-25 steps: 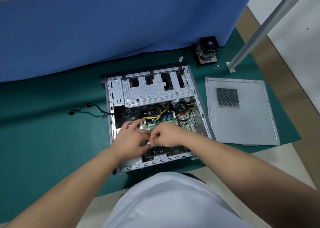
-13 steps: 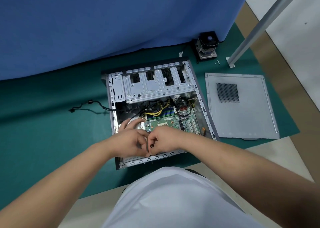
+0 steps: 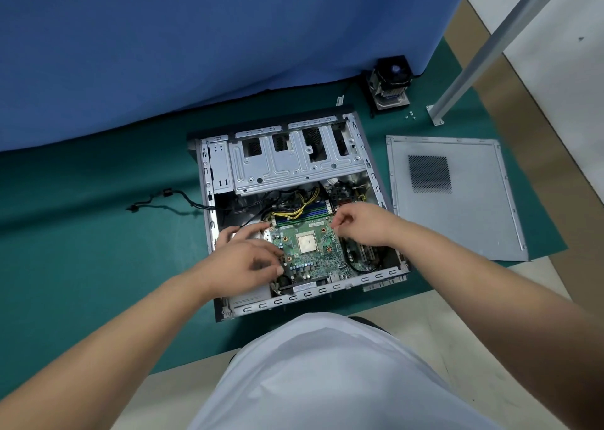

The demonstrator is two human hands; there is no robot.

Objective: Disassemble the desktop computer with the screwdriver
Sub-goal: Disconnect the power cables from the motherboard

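Note:
The open desktop case (image 3: 307, 294) lies flat on a green mat (image 3: 98, 250). Its green motherboard (image 3: 310, 263) is exposed, with the bare processor (image 3: 307, 243) in the middle. My left hand (image 3: 245, 259) rests with loosely spread fingers on the board's left edge, beside the silver power supply. My right hand (image 3: 362, 223) hovers over the board's upper right, near the memory slots. Its fingers are curled and its fingertips close together. Nothing shows between them. No screwdriver is in sight.
The removed side panel (image 3: 457, 207) lies right of the case. A cooler with fan (image 3: 390, 83) and loose screws (image 3: 410, 115) sit at the back right by a metal post (image 3: 483, 47). A black cable (image 3: 163, 197) trails out left. A blue curtain (image 3: 196, 53) bounds the back.
My hands were together over the board's front part, pinching something small. They have parted: the right hand moved right and back, and the left stayed at the left edge. The processor is now uncovered.

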